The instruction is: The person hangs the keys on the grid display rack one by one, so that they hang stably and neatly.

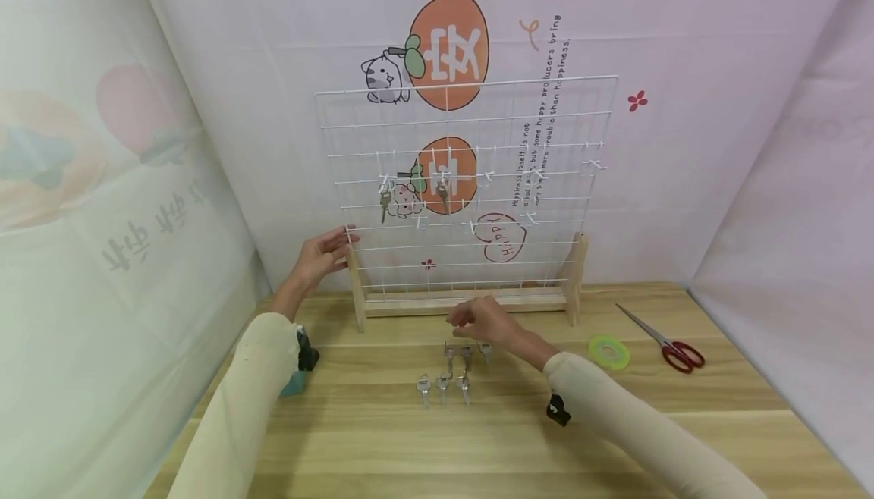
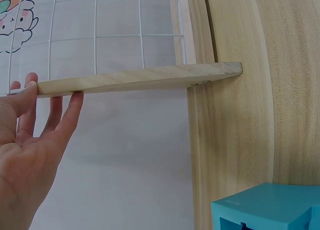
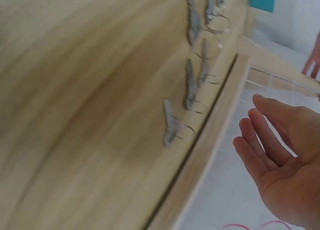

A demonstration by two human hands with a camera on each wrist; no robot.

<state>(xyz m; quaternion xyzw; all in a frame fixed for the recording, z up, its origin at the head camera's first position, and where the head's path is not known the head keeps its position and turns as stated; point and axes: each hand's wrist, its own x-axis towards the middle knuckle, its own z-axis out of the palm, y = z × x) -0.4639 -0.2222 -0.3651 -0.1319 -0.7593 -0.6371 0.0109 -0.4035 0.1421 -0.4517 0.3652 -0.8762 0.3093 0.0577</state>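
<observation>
My left hand grips the left wooden upright of a white wire grid rack, thumb on one side and fingers on the other. Two keys hang from hooks on the grid, one at left and one nearer the middle. Over the table in front of the rack's base hovers my right hand, fingers slightly bent and nothing between them. Below it lie several keys with rings, in two rows; the right wrist view shows keys beside the base bar, apart from the hand.
Red-handled scissors and a roll of yellow-green tape lie right of the rack. A teal object stands near the left forearm. More white hooks stick out of the grid. Printed white cloth hangs behind and beside the table.
</observation>
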